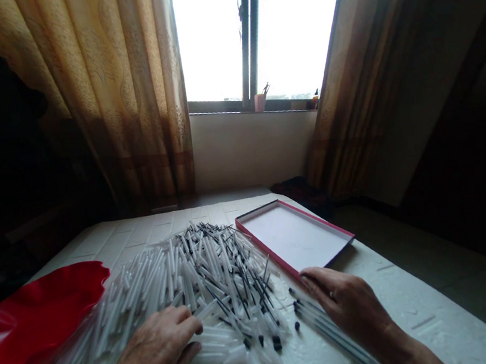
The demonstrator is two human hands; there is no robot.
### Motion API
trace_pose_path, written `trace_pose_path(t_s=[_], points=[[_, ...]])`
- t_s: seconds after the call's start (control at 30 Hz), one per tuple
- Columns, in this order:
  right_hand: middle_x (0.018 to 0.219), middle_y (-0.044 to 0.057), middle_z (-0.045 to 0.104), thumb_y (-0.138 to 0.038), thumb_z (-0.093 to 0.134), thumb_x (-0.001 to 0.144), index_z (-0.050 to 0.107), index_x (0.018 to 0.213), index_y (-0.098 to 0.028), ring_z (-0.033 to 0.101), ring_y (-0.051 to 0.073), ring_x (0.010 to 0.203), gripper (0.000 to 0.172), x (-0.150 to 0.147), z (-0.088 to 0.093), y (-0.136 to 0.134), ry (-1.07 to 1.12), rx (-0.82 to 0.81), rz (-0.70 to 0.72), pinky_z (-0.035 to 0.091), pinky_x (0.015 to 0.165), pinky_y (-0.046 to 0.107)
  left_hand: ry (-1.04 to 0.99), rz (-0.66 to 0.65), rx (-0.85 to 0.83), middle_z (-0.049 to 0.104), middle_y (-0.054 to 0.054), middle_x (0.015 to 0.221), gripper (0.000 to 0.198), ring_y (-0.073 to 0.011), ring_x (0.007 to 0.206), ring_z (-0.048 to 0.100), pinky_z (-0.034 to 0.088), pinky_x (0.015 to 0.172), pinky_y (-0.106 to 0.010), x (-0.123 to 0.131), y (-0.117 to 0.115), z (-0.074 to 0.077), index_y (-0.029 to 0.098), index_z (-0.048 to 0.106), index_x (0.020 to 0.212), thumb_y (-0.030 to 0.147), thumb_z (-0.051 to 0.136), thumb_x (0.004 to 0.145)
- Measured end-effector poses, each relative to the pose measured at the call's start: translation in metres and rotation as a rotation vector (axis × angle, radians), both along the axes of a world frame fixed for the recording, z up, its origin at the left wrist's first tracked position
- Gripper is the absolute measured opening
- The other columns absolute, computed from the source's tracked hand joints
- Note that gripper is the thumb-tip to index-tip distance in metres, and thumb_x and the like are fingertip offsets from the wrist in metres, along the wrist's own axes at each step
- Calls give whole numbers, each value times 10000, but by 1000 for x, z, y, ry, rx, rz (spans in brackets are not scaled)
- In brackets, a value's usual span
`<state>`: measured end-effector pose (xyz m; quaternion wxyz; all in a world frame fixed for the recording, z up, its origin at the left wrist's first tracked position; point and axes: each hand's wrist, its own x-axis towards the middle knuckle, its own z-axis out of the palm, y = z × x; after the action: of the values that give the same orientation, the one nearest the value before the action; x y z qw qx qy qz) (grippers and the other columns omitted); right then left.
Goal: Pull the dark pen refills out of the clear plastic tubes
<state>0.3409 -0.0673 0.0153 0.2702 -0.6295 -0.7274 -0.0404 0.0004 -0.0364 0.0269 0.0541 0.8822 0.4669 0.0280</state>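
A loose heap of clear plastic pen barrels (143, 280) mixed with thin dark-tipped refills (236, 261) spreads over the middle of the table. My left hand (161, 344) rests at the near side of the heap, thumb and fingers apart over the barrels, with nothing visibly gripped. At the near corner of a shallow white box lid with red sides (298, 234), my right hand (347, 300) has its fingers closed on the edge. Beneath that hand lies a row of assembled-looking clear pens with black ends (321, 318), partly hidden by the wrist.
A red plastic basin (40, 319) with a wavy rim stands at the left. Small black plugs (297, 325) lie near the heap. The table's white patterned cover (423, 307) reaches toward a window, where a pink cup (259, 103) sits on the sill between curtains (128, 71).
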Motion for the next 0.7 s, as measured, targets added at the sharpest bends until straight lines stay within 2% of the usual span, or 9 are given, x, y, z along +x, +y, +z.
trace_pose_path(t_s=[0.13, 0.3, 0.53, 0.7], points=[[934, 50, 783, -268, 497, 939, 738, 956, -252, 742, 268, 835, 242, 11, 10, -13, -172, -357, -125, 527, 698, 339, 22, -7, -68, 695, -55, 1065, 208, -276, 988, 654, 475, 864, -423, 5, 0, 9, 263, 697, 970, 222, 495, 945], [1036, 82, 761, -204, 555, 893, 740, 995, -224, 712, 291, 964, 212, 11, 10, -30, -218, -537, -205, 495, 792, 360, 52, -37, -121, 700, -71, 1040, 258, -287, 970, 652, 472, 850, -431, 7, 0, 14, 246, 695, 966, 270, 438, 966], [926, 75, 785, -176, 588, 810, 766, 914, -218, 718, 250, 867, 211, 18, 4, -27, -104, -551, -189, 465, 729, 302, -86, -123, 24, 700, -30, 886, 278, -218, 808, 644, 449, 712, -310, 2, -1, 2, 254, 678, 834, 322, 437, 957], [888, 67, 762, -152, 560, 831, 755, 855, -219, 702, 233, 832, 208, 16, 16, -30, -135, -460, -160, 457, 715, 295, -110, -143, 74, 704, -14, 839, 237, -203, 757, 648, 446, 669, -280, 5, -6, 6, 253, 658, 783, 278, 475, 931]])
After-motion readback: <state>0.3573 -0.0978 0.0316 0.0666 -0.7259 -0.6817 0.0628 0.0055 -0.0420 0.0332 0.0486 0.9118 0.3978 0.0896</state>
